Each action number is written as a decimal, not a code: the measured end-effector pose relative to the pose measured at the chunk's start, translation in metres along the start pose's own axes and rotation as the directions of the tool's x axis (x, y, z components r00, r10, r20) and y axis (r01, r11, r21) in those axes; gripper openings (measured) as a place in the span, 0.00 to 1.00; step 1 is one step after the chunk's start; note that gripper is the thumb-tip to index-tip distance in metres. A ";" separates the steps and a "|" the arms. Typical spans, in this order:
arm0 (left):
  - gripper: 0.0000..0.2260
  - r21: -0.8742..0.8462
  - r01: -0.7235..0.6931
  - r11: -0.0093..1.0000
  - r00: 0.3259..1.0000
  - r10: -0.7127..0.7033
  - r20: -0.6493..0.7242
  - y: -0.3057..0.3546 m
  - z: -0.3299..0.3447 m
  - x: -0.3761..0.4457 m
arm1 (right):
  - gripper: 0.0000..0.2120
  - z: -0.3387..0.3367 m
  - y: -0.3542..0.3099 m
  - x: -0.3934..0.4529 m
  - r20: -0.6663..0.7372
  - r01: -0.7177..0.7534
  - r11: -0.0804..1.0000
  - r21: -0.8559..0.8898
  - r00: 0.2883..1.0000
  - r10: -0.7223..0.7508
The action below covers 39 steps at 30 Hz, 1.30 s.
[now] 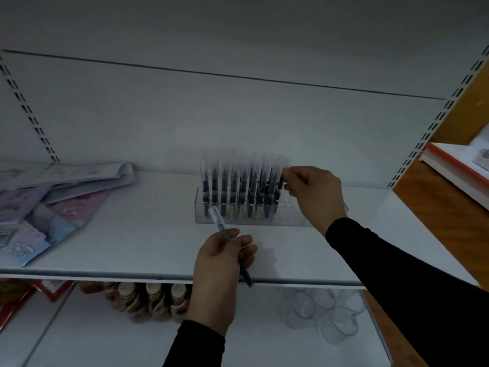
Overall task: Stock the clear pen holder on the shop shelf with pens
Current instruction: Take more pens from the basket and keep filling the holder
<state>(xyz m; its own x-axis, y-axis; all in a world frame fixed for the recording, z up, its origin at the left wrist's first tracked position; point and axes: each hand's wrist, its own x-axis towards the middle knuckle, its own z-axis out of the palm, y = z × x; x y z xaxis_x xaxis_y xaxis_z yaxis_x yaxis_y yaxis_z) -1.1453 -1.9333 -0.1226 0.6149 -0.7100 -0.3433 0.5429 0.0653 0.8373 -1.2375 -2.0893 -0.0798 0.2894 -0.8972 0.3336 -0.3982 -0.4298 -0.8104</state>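
**Pen holder on shelf, both hands holding pens**

Far left: a loose pile of booklets (53, 197) lies on the white shelf (148, 247). The frame edge cuts off its left side, and the cover print is too blurred to read.

Centre: the left hand (219, 263) hovers above the front lip of the shelf, fingers curled round a single pen (227, 242). The clear cap end points up and to the left; the dark lower end projects below the hand, past the shelf edge. The fingers hide the middle of the barrel.

Behind this hand stands the clear pen holder (288, 217), set towards the back of the shelf. Upright pens (238, 186) with clear caps fill its left and middle sections. The cap tops blur into the back panel, so no count is possible.

Right: the right hand (315, 192) pinches another pen (281, 178) at the right end of the row. The hand hides most of it; whether its tip sits in the holder cannot be determined.

Lower shelf: bottles (153, 298) and clear cups (330, 311), partly hidden by the shelf above.
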 end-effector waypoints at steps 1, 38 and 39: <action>0.06 0.002 0.000 1.000 1.000 0.000 0.000 0.000 0.000 0.000 | 0.12 0.000 0.001 0.000 0.002 -0.009 1.000 -0.001 1.000 0.009; 0.22 0.829 -0.507 0.235 0.848 0.311 0.430 -0.008 -0.026 -0.013 | 0.03 -0.041 -0.020 -0.043 0.206 -0.190 0.904 0.382 0.972 0.117; 0.23 0.850 -0.509 0.137 0.840 0.297 0.455 -0.007 -0.028 -0.010 | 0.04 -0.045 -0.020 -0.040 0.180 -0.176 0.908 0.380 0.977 0.114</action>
<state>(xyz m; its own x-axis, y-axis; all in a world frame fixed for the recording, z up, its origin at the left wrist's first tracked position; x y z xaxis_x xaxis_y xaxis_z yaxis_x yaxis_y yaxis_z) -1.1392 -1.9070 -0.1374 0.4173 -0.8957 0.1540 -0.7248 -0.2258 0.6509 -1.2803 -2.0493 -0.0554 0.3941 -0.9073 0.1468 -0.0823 -0.1939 -0.9776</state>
